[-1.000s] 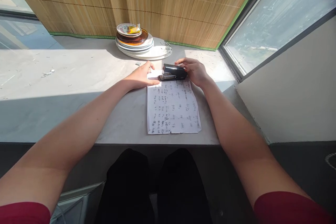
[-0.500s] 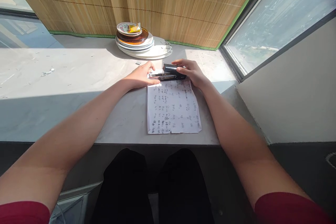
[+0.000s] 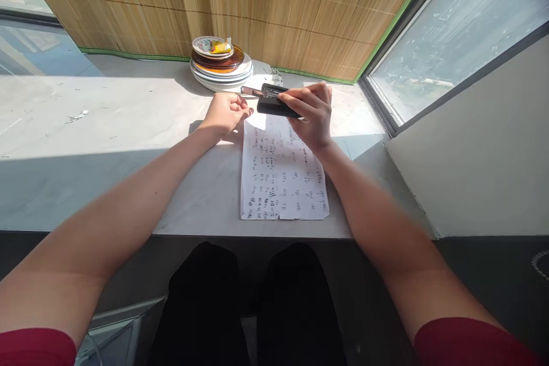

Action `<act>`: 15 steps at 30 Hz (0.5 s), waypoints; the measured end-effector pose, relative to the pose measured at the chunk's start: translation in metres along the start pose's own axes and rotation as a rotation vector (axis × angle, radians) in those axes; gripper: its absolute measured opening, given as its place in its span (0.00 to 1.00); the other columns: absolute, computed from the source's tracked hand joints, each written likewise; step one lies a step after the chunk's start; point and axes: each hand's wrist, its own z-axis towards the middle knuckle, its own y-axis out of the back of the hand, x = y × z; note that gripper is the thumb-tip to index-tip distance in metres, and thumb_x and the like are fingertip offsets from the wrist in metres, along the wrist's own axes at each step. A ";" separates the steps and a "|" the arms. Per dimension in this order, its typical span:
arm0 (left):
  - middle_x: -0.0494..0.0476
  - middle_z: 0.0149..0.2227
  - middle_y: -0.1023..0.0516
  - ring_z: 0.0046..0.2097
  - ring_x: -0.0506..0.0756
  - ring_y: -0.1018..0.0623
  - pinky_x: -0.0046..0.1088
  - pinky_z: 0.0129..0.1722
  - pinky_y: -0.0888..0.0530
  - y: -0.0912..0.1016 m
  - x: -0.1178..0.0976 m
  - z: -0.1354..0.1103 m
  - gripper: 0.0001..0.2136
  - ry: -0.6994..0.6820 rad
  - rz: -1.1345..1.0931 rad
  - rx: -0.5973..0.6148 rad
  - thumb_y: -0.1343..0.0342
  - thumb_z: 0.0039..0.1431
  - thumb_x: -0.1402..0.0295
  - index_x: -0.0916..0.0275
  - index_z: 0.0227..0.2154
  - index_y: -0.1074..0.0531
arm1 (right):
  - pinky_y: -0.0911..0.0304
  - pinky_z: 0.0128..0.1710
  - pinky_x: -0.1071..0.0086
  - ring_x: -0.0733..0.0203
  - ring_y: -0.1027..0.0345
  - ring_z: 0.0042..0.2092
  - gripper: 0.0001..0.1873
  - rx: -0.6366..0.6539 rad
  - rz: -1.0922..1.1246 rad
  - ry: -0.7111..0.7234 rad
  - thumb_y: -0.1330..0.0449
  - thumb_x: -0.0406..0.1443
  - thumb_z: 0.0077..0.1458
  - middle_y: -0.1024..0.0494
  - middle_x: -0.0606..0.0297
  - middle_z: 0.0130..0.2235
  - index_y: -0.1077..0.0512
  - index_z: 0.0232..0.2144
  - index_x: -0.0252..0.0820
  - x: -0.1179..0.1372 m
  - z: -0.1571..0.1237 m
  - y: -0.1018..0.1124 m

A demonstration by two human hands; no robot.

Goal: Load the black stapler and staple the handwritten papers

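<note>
My right hand (image 3: 311, 111) is wrapped round a black stapler (image 3: 277, 107), lifted above the far end of a handwritten sheet of paper (image 3: 283, 177). The stapler's metal arm sticks out to the left, apart from the black body, and its inner side shows. My left hand (image 3: 227, 111) rests at the sheet's far left corner with its fingers curled in; whatever they hold, if anything, is hidden. Covered in columns of handwriting, the sheet lies flat near the front edge, its lower edge slightly torn.
Beyond my hands stands a stack of plates (image 3: 221, 68), with a small yellow packet (image 3: 221, 46) on top. White scraps (image 3: 77, 116) lie on the grey-white counter (image 3: 103, 183) to the left. A bamboo blind (image 3: 240, 0) hangs behind, and a wall (image 3: 476, 143) closes off the right side.
My right hand has raised the stapler off the paper and tipped it over. My left hand has come away from the stapler, and its fingers have curled in.
</note>
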 end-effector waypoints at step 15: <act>0.51 0.26 0.37 0.26 0.53 0.30 0.34 0.26 0.29 0.002 0.010 0.009 0.15 0.044 -0.294 0.102 0.33 0.56 0.57 0.57 0.35 0.33 | 0.35 0.55 0.36 0.29 0.42 0.66 0.16 0.137 0.418 -0.197 0.35 0.46 0.60 0.23 0.60 0.54 0.25 0.50 0.56 0.011 0.003 0.006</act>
